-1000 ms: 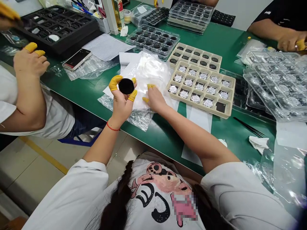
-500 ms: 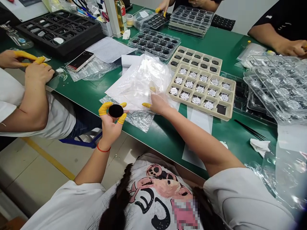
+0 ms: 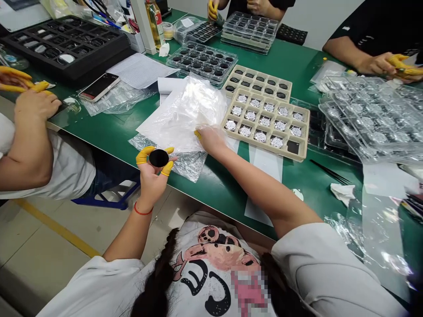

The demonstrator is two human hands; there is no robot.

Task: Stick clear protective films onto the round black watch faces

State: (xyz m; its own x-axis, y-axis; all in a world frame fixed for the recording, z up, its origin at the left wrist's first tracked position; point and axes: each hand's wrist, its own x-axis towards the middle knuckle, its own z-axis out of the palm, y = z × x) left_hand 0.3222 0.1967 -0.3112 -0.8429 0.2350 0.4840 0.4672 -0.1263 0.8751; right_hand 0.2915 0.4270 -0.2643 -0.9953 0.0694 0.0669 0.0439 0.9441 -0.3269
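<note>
Pinched by its rim between the finger-cotted fingertips of my left hand (image 3: 153, 174), a round black disc (image 3: 159, 158) faces up, just off the table's front edge. My right hand (image 3: 211, 140) is at the right side of a crumpled clear plastic film (image 3: 201, 99), which lies over white paper (image 3: 155, 125). Its fingers are drawn together, one yellow finger cot showing; what they grip, if anything, is hidden. Right beside this hand stands a beige compartment tray (image 3: 299, 152) of silver watch movements, with one front-corner compartment holding no movement.
Behind are a second beige tray (image 3: 286, 86) and a clear tray (image 3: 228, 72) of black discs. Stacked clear trays (image 3: 370, 119) and tweezers (image 3: 330, 171) are at right. A phone (image 3: 99, 86) and black foam tray (image 3: 72, 66) lie left. Co-workers' hands are left, behind and right.
My right hand has drawn slightly left across the film, and its spread fingers have come together. My left hand keeps hold of the black disc. The camera view has shifted somewhat.
</note>
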